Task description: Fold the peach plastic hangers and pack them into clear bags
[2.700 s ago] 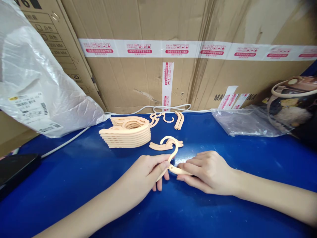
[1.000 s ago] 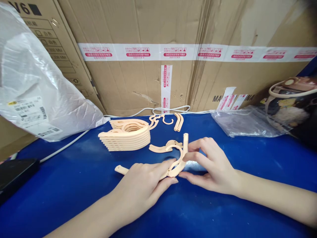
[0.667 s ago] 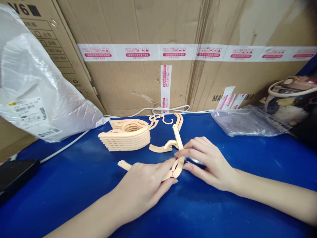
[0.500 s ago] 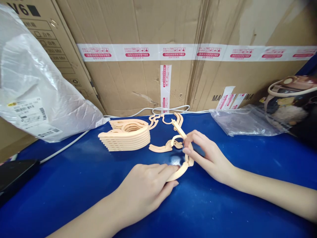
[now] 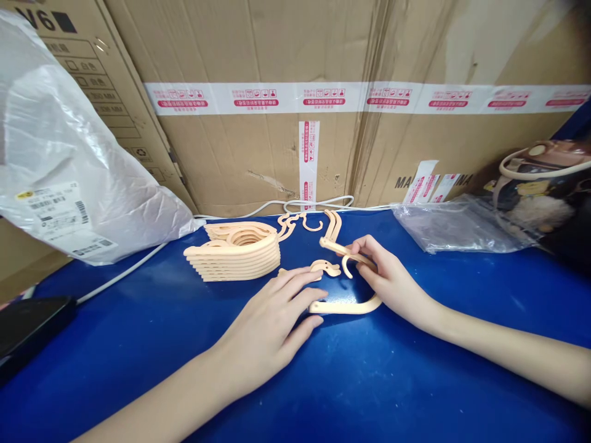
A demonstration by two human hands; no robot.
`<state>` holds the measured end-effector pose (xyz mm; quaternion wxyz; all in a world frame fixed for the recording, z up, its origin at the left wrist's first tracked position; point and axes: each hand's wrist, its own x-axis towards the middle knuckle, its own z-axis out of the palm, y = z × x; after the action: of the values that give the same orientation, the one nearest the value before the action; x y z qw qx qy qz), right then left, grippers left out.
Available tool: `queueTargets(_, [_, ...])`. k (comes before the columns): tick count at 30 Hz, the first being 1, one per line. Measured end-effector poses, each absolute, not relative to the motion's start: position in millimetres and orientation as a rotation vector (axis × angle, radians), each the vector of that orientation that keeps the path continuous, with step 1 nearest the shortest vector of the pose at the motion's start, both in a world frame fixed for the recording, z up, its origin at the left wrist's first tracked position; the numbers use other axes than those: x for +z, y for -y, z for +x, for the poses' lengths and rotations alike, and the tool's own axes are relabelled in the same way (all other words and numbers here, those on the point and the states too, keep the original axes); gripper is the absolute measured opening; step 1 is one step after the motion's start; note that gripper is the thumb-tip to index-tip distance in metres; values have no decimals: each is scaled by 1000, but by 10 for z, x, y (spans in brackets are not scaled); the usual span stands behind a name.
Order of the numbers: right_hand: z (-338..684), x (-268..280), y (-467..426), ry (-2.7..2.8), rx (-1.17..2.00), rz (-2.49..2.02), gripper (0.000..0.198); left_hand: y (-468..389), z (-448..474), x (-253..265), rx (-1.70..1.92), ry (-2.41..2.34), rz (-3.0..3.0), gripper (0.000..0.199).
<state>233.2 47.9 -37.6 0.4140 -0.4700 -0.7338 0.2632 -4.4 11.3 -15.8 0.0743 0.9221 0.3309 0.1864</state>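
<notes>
My right hand [image 5: 383,274] grips a cream folding clothes hanger [image 5: 344,307] near its middle, with the fingers closed on it. One arm of the hanger reaches up and left, the other curves along the near side, and its small hook points down between them. My left hand [image 5: 277,329] lies just left of the near arm's end, fingers apart; a fingertip may touch that end. Beyond the left hand are loose cream hanger pieces [image 5: 325,267], partly hidden by its fingers. A stack of folded cream hangers [image 5: 235,258] stands farther left.
More loose hanger parts [image 5: 312,224] lie at the back of the blue table [image 5: 369,381]. A white cable [image 5: 258,213] runs along the cardboard box [image 5: 258,147]. A white parcel bag [image 5: 83,160] and black object [image 5: 32,332] are left; clear plastic [image 5: 457,227] is right.
The hanger has turned and shifted right, its arms now spread wider. My left hand has loosened from the near arm and opened its fingers; my right hand keeps hold.
</notes>
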Motion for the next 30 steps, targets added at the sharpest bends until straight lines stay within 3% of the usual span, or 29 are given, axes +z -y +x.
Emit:
queueTargets(3, [2334, -397, -524, 1805, 784, -1123, 21, -119, -51, -185, 404, -1060, 2793, 50])
queueTargets(7, [2337, -407, -551, 1800, 797, -1120, 22, -103, -45, -191, 280, -1116, 2845, 62])
queueTargets(18, [2331, -339, -480, 2077, 481, -1253, 18, 7, 8, -80, 201, -1299, 3118, 37])
queueTargets(22, [2276, -241, -391, 2164, 251, -1267, 14, -19, -13, -102, 160, -1337, 3112, 39])
queueTargets(26, [2189, -174, -226, 2355, -49, -1023, 12, -37, -51, -118, 227, -1324, 3095, 40])
queueTargets(30, [2171, -167, -133, 2559, -367, -761, 28, -57, -104, -105, 435, -1295, 3108, 38])
